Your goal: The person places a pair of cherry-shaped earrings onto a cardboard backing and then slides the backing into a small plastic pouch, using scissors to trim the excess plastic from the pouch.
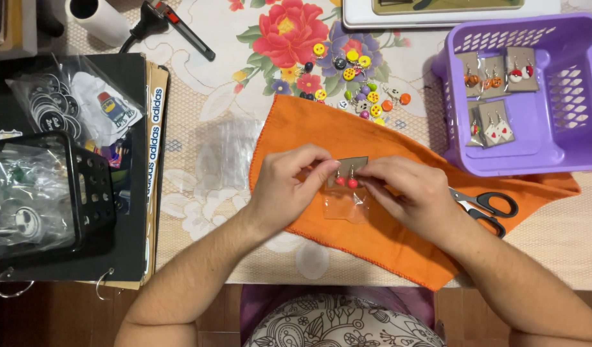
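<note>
Both hands, left hand [286, 186] and right hand [408, 193], are pinching a small grey cardboard earring card [351, 166] with red bead earrings between them, its clear plastic sleeve [344, 204] hanging toward the person over the orange cloth [373, 138].

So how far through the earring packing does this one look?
Done: several carded, bagged pairs lie in the purple basket. In hand: the left hand and right hand hold a card with red earrings at a small clear bag over the orange cloth. Left: loose earrings on the floral tablecloth.
</note>
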